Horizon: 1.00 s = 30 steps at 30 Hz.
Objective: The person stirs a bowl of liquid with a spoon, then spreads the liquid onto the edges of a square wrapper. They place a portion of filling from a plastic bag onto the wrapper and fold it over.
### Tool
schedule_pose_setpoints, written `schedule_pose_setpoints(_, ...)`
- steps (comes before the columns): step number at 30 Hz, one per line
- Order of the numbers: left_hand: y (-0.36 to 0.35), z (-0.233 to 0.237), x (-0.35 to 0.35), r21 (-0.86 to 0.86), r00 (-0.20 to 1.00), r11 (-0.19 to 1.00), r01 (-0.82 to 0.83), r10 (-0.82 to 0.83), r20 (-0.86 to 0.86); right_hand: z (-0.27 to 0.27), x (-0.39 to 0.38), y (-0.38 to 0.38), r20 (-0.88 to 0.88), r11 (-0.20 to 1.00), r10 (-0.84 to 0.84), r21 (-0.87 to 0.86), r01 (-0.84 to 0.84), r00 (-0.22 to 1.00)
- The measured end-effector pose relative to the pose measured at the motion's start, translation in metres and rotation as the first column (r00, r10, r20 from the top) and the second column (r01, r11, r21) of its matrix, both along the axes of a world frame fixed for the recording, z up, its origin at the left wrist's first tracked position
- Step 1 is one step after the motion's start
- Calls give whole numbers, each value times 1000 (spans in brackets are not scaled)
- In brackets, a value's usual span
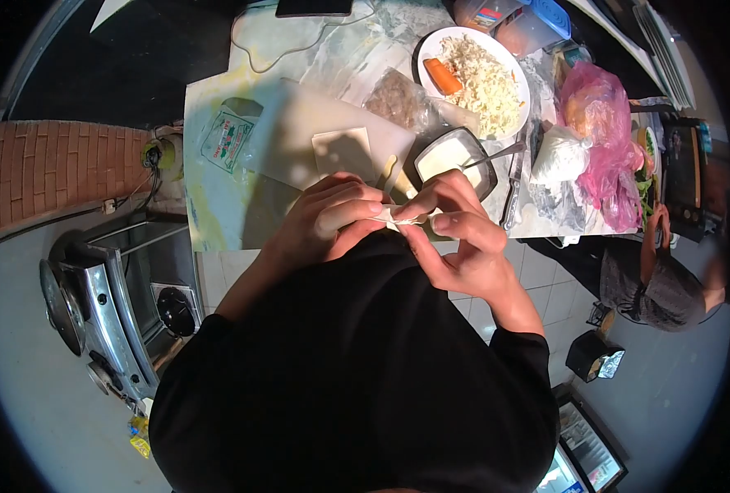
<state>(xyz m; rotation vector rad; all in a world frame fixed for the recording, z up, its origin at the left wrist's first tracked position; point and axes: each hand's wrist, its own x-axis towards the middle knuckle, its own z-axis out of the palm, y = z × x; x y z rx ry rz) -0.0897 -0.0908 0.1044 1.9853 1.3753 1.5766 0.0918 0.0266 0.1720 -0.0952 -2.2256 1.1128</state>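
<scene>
Close to my chest, at the table's near edge, both hands pinch a small piece of thin pale dough wrapper (392, 217). My left hand (332, 212) grips its left end, my right hand (462, 237) its right end; the fingers hide much of it. Square wrapper sheets (342, 153) lie on the white cutting board (287, 119) just beyond my left hand. A pale strip rests at the board's right edge. Past my right hand stands a dark square bowl (490, 182) of creamy white liquid, with a spoon (504, 153) leaning in it.
A white plate (526, 90) holds shredded filling and an orange carrot piece (442, 76). Nearby are a bag of brown food (399, 100), a knife (511, 195), and white and pink plastic bags (599, 156). A printed plastic wrapper (227, 141) lies left. Another person (660, 287) is at right.
</scene>
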Motion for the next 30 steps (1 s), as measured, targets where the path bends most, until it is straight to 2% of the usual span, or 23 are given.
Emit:
schedule_pose_setpoints(4, 2, 1, 1, 2, 999, 1000, 18, -18, 35, -1, -1, 1, -10, 998, -2, -65, 1, 1000)
schedule_pose_setpoints(8, 4, 0, 0, 45, 998, 999, 19, -22, 63, 6, 2, 2, 36, 1000, -2, -16, 3, 999)
schedule_pose_setpoints(15, 1, -1, 0, 20, 997, 999, 33, -35, 75, -3, 4, 2, 0, 998, -4, -69, 4, 1000)
schedule_pose_setpoints(17, -7, -3, 1, -154, 991, 988, 29, -9, 130, -8, 2, 2, -3, 997, 5, -80, -5, 1000)
schedule_pose_setpoints(18, -9, -1, 2, -153, 992, 988, 29, -9, 130, -14, 1, 2, -27, 993, -10, -120, 7, 1000)
schedule_pose_setpoints(20, -10, 9, 3, -264, 995, 960, -95, 98, 1, -16, -1, 2, -50, 987, -25, -159, 17, 998)
schedule_pose_setpoints(21, -8, 12, 3, -263, 995, 960, -97, 101, 0, -14, -3, 2, -17, 983, -50, -179, 46, 999)
schedule_pose_setpoints(22, -6, 15, 3, -411, 948, 910, 62, 75, 310, -12, -4, 3, 18, 977, -74, -198, 76, 997)
schedule_pose_setpoints(23, -5, 17, 2, -489, 803, 834, 255, 99, 588, -7, -4, 4, 25, 969, -112, -220, 115, 993)
schedule_pose_setpoints(24, -4, 16, 0, -488, 803, 836, 251, 102, 588, -1, -3, 7, 24, 969, -108, -219, 110, 994)
schedule_pose_setpoints(26, -5, 15, -5, -506, 808, 817, 278, 86, 583, 8, -1, 13, 126, 981, -187, -31, 192, 974)
schedule_pose_setpoints(30, -4, 13, -6, -492, 795, 827, 273, 94, 599, -1, -1, 9, 152, 951, -268, -117, 286, 951)
